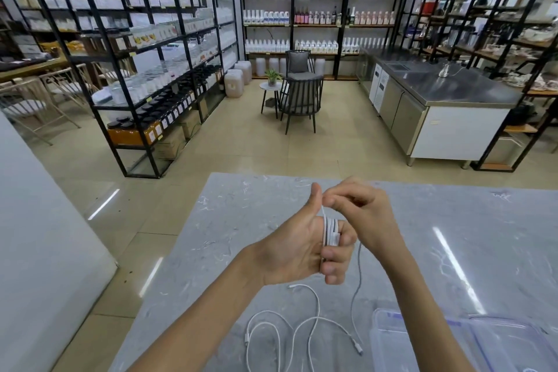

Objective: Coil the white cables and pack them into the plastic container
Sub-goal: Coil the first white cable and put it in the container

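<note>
A thin white cable is wound in several turns around the fingers of the left hand; its strand is pinched by the right hand just above. More white cables are seen loose on the grey marble counter. Nothing coiled can be seen in the clear plastic container at the near right. Free room is found behind the hands.

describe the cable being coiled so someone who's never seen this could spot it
Find the grey marble table in the foreground, with two hands above it. The white cable is wound in tight loops round the left hand, one strand pinched by the right hand. Unlike the loose cables lying flat on the table, it is bundled and held up.
</note>
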Available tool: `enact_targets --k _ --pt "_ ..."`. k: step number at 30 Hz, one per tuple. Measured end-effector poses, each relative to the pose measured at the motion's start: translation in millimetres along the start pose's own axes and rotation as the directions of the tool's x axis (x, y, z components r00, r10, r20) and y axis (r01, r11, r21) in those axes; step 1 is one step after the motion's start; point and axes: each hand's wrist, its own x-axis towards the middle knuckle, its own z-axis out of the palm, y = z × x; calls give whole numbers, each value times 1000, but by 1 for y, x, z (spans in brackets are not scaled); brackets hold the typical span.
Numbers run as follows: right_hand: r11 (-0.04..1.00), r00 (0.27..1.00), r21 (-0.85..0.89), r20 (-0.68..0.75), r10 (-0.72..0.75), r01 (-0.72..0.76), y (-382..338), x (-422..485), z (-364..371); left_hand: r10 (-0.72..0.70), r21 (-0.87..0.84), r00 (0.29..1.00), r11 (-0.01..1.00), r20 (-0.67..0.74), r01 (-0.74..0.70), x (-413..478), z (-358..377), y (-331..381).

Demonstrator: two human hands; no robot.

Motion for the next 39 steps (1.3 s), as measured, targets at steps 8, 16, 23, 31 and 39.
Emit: enact_targets --k 8,16,23,31,39 --pt "937 882 -117 315 351 -331 42 -86 49 135 -196 924 957 -356 -215 0 -48 3" --pt "718 949 -643 307 -78 267 -12 -62 -7 -21 133 954 989 -299 64 3 -28 -27" --pt "994 999 -102 13 38 -36 -2 -17 -15 -24 50 996 998 -82 28 7 9 -10" --pt "996 990 -65 -120 -75 67 10 -8 -7 -60 -119 993 992 -103 48 2 8 -13" --pt "942 939 88 146 310 -325 41 -33 23 -8 -164 994 986 -109 -10 -4 -16 -13"
